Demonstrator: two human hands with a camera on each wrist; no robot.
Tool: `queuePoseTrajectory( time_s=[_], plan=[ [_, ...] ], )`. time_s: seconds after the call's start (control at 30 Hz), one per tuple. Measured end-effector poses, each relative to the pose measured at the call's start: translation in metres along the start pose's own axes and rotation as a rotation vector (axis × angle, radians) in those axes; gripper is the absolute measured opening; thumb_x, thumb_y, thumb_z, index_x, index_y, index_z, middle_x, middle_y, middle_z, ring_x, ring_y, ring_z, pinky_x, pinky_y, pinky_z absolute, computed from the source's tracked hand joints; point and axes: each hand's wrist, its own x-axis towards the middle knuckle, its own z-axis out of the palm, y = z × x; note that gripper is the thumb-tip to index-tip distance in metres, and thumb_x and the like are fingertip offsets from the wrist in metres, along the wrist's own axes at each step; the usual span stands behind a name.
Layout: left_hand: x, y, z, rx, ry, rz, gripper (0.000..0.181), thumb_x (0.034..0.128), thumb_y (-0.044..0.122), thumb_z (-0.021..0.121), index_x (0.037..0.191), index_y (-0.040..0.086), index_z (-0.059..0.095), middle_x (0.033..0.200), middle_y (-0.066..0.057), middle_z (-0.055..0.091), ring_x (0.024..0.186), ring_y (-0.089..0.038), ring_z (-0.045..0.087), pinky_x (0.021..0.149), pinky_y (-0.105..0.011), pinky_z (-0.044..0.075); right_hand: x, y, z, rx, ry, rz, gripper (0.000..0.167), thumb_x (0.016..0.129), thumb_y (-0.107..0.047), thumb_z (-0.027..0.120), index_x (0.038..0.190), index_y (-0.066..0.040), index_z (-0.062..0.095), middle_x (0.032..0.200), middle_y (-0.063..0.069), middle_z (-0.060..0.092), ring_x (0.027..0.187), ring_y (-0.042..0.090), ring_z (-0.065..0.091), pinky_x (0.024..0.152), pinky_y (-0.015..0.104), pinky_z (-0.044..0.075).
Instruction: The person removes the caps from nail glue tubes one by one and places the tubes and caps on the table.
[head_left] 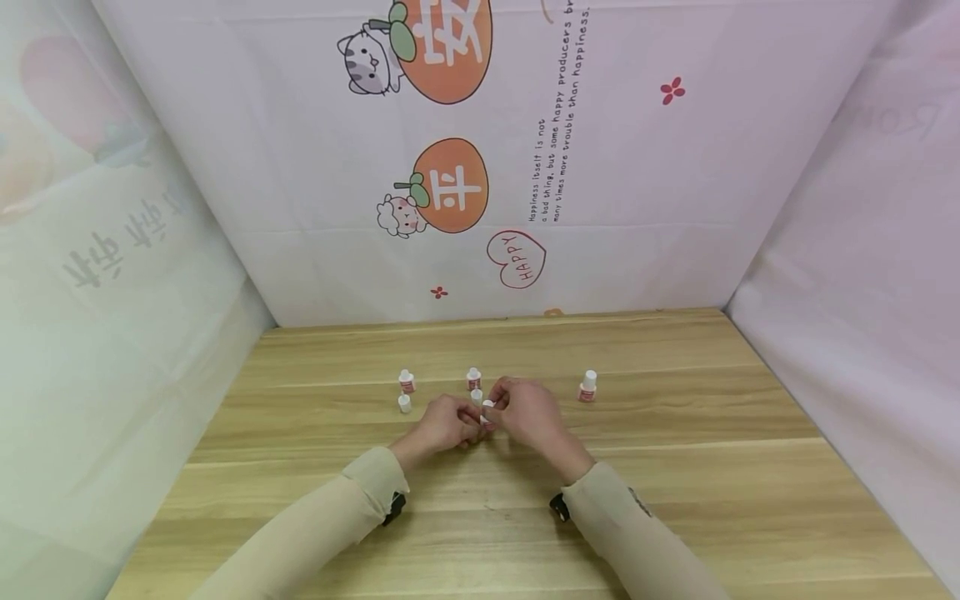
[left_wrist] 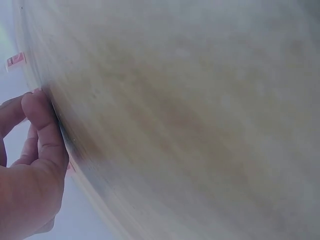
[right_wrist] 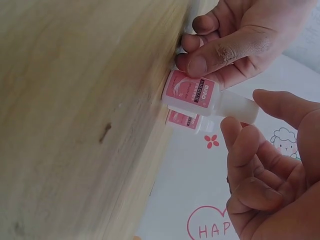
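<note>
Pinching the white cap of a pink-labelled bottle at the head view's lower middle, the right hand faces the left hand, which grips the bottle's body.

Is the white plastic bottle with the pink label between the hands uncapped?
No, the right-wrist view shows a white plastic cap on that bottle.

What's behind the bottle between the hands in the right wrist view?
A second pink-labelled bottle, partly visible, and beyond it the printed wall sheet. The part the front bottle covers cannot be seen.
</note>
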Motion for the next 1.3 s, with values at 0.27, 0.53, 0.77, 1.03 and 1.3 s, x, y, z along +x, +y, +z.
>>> queuePoseTrajectory(
  time_s=[0.27, 0.53, 0.77, 1.03, 1.3],
  plan=[
    [0.0016, -0.0003, 0.0015, 0.013, 0.000, 0.001, 0.016, 0.0823, -0.005, 0.066, 0.097, -0.003, 0.072, 0.080, -0.010, 0.074, 0.058, -0.010, 0.063, 0.056, -0.025, 0.058, 0.0012, -0.0005, 0.0009, 0.000, -0.001, 0.015, 0.013, 0.086, -0.030, 0.077, 0.086, -0.020, 0.068, 0.076, -0.008, 0.068, 0.067, 0.007, 0.057, 0.063, 0.027, 0.046],
    [0.0021, -0.0003, 0.0015, 0.064, 0.001, 0.009, 0.018, 0.0820, -0.006, 0.064, 0.097, -0.001, 0.073, 0.079, -0.009, 0.074, 0.058, -0.008, 0.063, 0.055, -0.021, 0.056, 0.0005, 0.0002, 0.0014, -0.002, 0.016, -0.010, 0.014, 0.087, -0.031, 0.076, 0.081, -0.022, 0.067, 0.075, -0.008, 0.068, 0.069, 0.009, 0.057, 0.065, 0.028, 0.046],
    [0.0009, 0.0006, 0.0019, 0.093, -0.004, 0.035, 0.019, 0.0823, -0.007, 0.060, 0.095, 0.000, 0.073, 0.079, -0.008, 0.073, 0.059, -0.009, 0.064, 0.055, -0.020, 0.054, 0.0007, 0.0019, 0.0016, -0.025, 0.004, -0.035, 0.012, 0.087, -0.029, 0.076, 0.085, -0.019, 0.069, 0.077, -0.008, 0.068, 0.070, 0.009, 0.057, 0.068, 0.029, 0.047],
    [0.0013, 0.0032, 0.0022, 0.072, 0.000, 0.013, 0.017, 0.0848, -0.005, 0.063, 0.098, -0.001, 0.073, 0.081, -0.009, 0.073, 0.061, -0.010, 0.064, 0.056, -0.022, 0.056, 0.0012, 0.0021, 0.0002, -0.035, 0.019, -0.064, 0.010, 0.086, -0.027, 0.076, 0.086, -0.019, 0.069, 0.076, -0.008, 0.068, 0.069, 0.008, 0.057, 0.067, 0.028, 0.048],
    [0.0012, 0.0023, 0.0030, 0.102, 0.006, 0.018, 0.016, 0.0842, -0.005, 0.064, 0.097, 0.000, 0.073, 0.079, -0.009, 0.073, 0.059, -0.009, 0.064, 0.055, -0.020, 0.054, 0.0007, 0.0012, 0.0000, -0.029, 0.013, -0.058, 0.010, 0.086, -0.027, 0.076, 0.088, -0.019, 0.071, 0.077, -0.008, 0.068, 0.069, 0.009, 0.058, 0.067, 0.029, 0.048]
  ],
)
